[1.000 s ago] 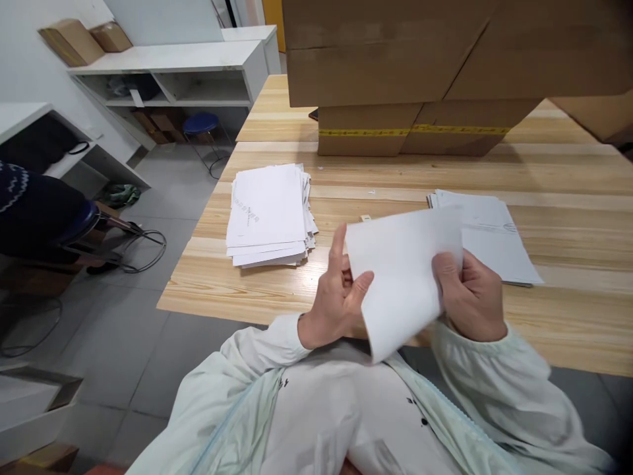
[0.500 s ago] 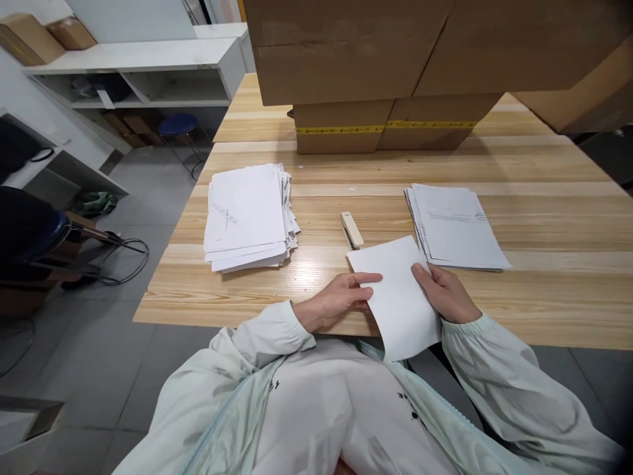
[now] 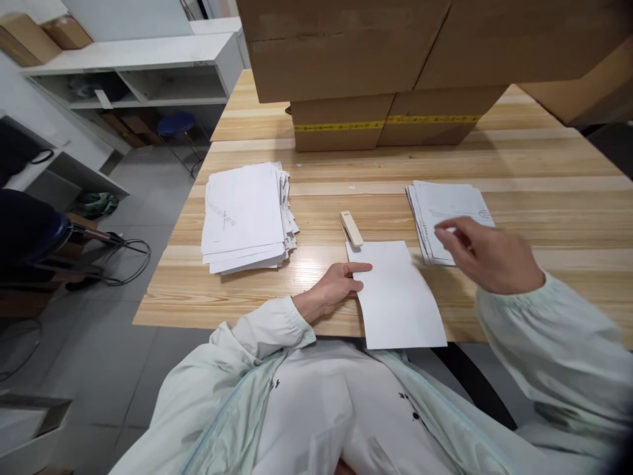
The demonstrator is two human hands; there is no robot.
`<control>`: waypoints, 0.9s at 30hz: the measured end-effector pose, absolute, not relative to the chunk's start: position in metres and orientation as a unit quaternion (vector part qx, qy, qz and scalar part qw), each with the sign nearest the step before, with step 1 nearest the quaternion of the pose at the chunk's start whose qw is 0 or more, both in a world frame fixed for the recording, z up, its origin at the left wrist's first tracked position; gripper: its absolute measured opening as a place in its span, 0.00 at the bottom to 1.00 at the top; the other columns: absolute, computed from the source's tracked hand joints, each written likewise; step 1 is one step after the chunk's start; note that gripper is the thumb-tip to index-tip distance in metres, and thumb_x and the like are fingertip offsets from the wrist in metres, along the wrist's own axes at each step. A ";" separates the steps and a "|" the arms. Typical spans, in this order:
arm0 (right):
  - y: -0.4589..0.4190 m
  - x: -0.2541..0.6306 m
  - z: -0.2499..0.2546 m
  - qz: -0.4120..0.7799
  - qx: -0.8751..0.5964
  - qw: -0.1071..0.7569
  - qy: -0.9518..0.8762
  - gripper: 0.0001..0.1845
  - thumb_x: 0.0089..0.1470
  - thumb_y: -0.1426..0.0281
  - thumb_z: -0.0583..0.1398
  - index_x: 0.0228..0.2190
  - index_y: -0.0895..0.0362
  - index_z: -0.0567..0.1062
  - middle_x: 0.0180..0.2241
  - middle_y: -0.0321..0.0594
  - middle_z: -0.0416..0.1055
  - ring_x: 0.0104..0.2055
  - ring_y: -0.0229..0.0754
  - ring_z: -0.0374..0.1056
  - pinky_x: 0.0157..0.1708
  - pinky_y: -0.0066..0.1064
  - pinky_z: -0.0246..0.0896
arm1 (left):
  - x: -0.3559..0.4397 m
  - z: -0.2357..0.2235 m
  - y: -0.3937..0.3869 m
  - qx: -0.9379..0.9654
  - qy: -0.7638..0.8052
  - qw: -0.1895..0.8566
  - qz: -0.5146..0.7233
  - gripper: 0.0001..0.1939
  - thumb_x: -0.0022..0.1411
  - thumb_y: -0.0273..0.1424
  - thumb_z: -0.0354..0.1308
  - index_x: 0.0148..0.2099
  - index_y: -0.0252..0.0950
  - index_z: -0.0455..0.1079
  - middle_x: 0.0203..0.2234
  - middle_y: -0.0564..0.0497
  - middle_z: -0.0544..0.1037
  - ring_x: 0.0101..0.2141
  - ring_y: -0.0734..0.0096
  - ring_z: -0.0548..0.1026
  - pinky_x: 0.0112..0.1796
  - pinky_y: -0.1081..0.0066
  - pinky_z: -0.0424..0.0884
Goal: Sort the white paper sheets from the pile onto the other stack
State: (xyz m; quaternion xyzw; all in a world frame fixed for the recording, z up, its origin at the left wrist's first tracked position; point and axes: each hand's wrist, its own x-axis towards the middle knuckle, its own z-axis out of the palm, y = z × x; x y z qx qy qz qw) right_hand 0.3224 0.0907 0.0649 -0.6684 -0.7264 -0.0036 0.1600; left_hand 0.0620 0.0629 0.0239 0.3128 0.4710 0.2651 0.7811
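Note:
My left hand [image 3: 333,290] grips the left edge of a blank white sheet of paper [image 3: 400,293]. Its index finger lies across the top face, and the sheet's near edge hangs past the table edge. Over the right-hand stack of papers [image 3: 428,204] hovers my right hand [image 3: 494,254], slightly blurred, with loosely bent fingers apart and nothing visible in them. A cream stapler [image 3: 351,229] lies just beyond the sheet's top left corner. To the left sits a thicker, uneven stack of printed papers [image 3: 242,211].
Large cardboard boxes [image 3: 341,53] with yellow tape stand stacked at the back of the wooden table [image 3: 178,290]. Left of the table are a blue stool [image 3: 177,123], white shelving [image 3: 148,56] and a cable [image 3: 133,267] on the floor.
My right hand has let go of the sheet and moved right and up over the right stack. The sheet has dropped flatter and straightened, still in my left hand.

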 end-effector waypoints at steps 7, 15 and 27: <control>0.187 0.200 0.034 0.097 -0.425 0.285 -0.854 0.21 0.68 0.63 0.44 0.36 0.55 0.74 0.39 0.48 0.76 0.43 0.49 0.67 0.49 0.41 0.58 | 0.063 0.021 0.065 0.273 0.467 0.796 0.271 0.28 0.48 0.13 0.59 0.53 0.30 0.76 0.28 0.52 0.78 0.29 0.79 0.74 0.37 0.73 0.67; 0.199 0.162 -0.006 0.094 -0.479 0.203 -0.849 0.22 0.68 0.66 0.43 0.38 0.58 0.74 0.41 0.53 0.76 0.45 0.53 0.64 0.47 0.42 0.55 | 0.060 0.016 0.070 0.237 0.461 0.810 0.274 0.25 0.44 0.13 0.62 0.46 0.32 0.77 0.33 0.49 0.81 0.31 0.76 0.76 0.40 0.72 0.69; 0.155 0.248 0.065 0.105 -0.569 0.356 -0.734 0.24 0.64 0.52 0.51 0.40 0.56 0.78 0.42 0.48 0.78 0.44 0.48 0.72 0.48 0.43 0.65 | 0.060 0.036 0.044 0.296 0.400 0.830 0.252 0.28 0.49 0.16 0.61 0.54 0.32 0.76 0.23 0.55 0.74 0.26 0.80 0.70 0.33 0.75 0.66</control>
